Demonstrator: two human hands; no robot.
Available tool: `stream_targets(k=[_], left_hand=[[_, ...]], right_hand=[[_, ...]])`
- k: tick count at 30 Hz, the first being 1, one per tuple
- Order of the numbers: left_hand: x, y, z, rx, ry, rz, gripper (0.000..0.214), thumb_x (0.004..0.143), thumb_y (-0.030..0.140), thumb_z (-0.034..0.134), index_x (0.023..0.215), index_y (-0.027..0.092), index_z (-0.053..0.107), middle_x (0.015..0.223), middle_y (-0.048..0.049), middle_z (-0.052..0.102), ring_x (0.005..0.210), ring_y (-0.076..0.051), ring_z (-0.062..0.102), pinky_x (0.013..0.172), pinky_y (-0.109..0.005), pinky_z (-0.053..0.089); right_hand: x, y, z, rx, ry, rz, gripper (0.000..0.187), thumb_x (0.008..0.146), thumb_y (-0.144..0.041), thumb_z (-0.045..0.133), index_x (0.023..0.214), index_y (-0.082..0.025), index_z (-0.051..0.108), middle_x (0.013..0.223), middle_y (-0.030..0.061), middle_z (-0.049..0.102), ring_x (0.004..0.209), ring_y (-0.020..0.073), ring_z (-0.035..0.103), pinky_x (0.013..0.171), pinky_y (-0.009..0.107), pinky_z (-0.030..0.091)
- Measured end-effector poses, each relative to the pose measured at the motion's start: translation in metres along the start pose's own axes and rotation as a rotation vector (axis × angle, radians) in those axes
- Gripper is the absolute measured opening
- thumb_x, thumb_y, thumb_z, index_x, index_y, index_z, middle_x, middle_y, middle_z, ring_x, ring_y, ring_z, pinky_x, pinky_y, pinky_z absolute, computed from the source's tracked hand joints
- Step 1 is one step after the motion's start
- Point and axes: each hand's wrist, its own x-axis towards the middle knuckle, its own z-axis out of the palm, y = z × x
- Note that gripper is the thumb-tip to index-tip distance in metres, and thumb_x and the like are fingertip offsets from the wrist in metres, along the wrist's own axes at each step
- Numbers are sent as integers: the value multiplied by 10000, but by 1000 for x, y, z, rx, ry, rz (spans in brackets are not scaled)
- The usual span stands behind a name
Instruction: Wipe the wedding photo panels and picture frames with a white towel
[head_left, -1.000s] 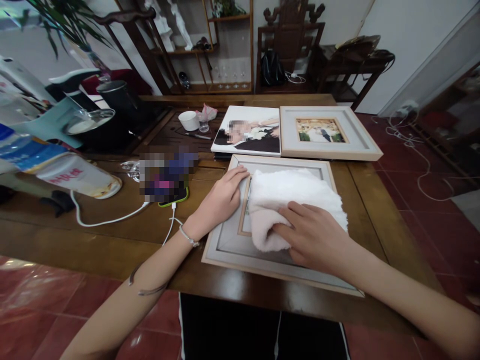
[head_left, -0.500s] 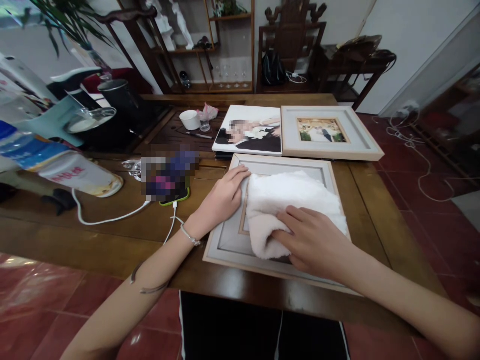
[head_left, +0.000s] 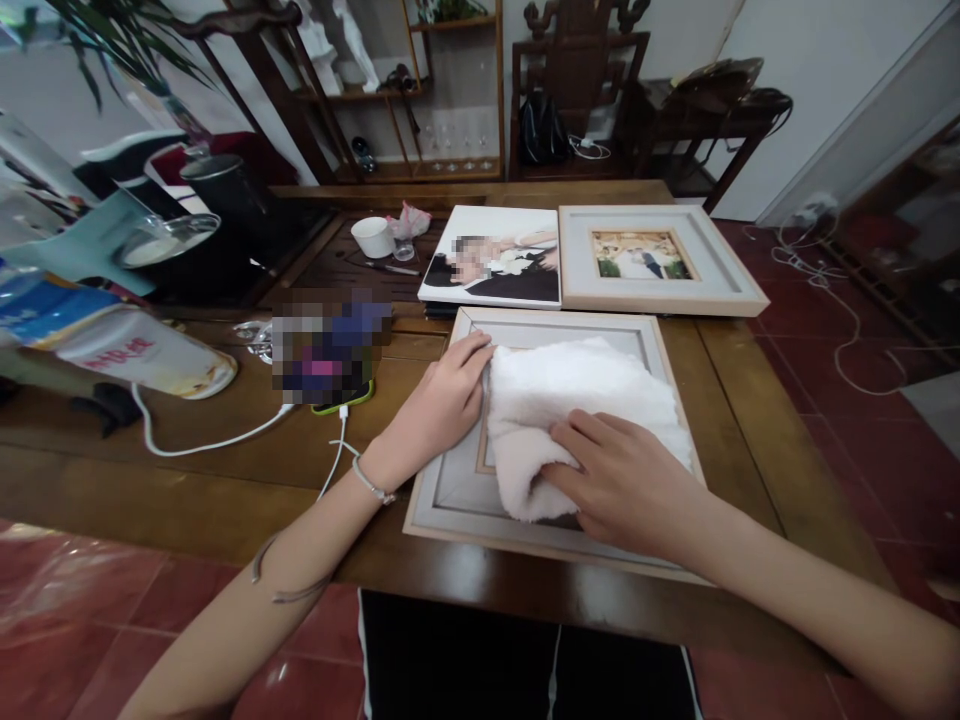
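Observation:
A picture frame with a pale wood rim and grey-white mat lies flat at the table's front. Much of its middle is hidden under a folded white fluffy cloth. My right hand grips the cloth's near fold with curled fingers, pressing it onto the frame. On the frame's left side rests my left hand, its fingers stretched out over the rim beside the cloth and holding nothing.
Behind the frame are a stacked photo panel and a second framed photo. Left of my hands lie a charging phone with a white cable and a tilted bottle. A white cup stands farther back on the wooden table.
The view has shifted slightly. Both hands, the cloth and the frame keep nearly the same places relative to each other.

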Motion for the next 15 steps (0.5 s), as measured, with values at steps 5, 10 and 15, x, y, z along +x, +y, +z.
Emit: stream_targets(k=[5, 10, 15], left_hand=[[1, 2, -1, -7, 0, -1, 456, 875, 23, 386, 1308, 142, 464, 1422, -170, 457, 1384, -283, 393, 1118, -527, 395], [1, 2, -2, 3, -3, -2, 423, 889, 37, 383, 1291, 133, 476, 1417, -175, 461, 1379, -284, 400, 1114, -517, 400], [2, 2, -3, 8, -30, -12, 410, 908, 61, 388, 1301, 128, 482, 1425, -180, 452, 1380, -287, 398, 1106, -513, 406]], right_hand=[[0, 0, 1, -1, 14, -13, 88, 804, -172, 568, 832, -204, 645, 945, 116, 653, 848, 255, 537, 686, 362, 424], [0, 2, 3, -1, 37, -16, 81, 805, -170, 571, 828, -210, 637, 931, 107, 649, 852, 256, 526, 691, 364, 422], [0, -5, 6, -13, 121, -57, 148, 866, -151, 523, 776, -212, 623, 867, 87, 636, 826, 241, 523, 691, 361, 416]])
